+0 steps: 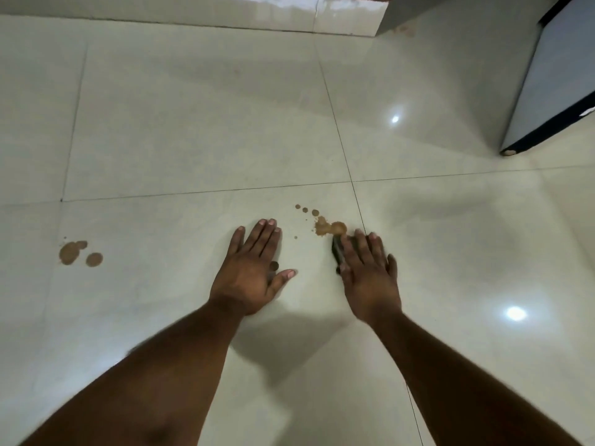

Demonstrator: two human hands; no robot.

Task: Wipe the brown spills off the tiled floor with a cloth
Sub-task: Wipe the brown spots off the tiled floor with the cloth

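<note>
My left hand (pixel 252 270) lies flat on the glossy white tiled floor (pixel 180 130), fingers straight and spread. My right hand (pixel 367 272) presses a small dark cloth (pixel 338 252) onto the floor with straight fingers; only the cloth's left edge shows from under the fingers. A brown spill (pixel 328 227) with a trail of small drops (pixel 306 210) lies just beyond the cloth. A single drop (pixel 274 266) sits beside my left thumb. Another brown spill (pixel 79 253) of two or three blotches lies far to the left.
A grey appliance with a black base (pixel 547 101) stands at the right edge. A tiled wall skirting (pixel 193 14) runs along the top, with a wall corner (pixel 383 17) and faint reddish marks near it. Ceiling lights reflect in the tiles.
</note>
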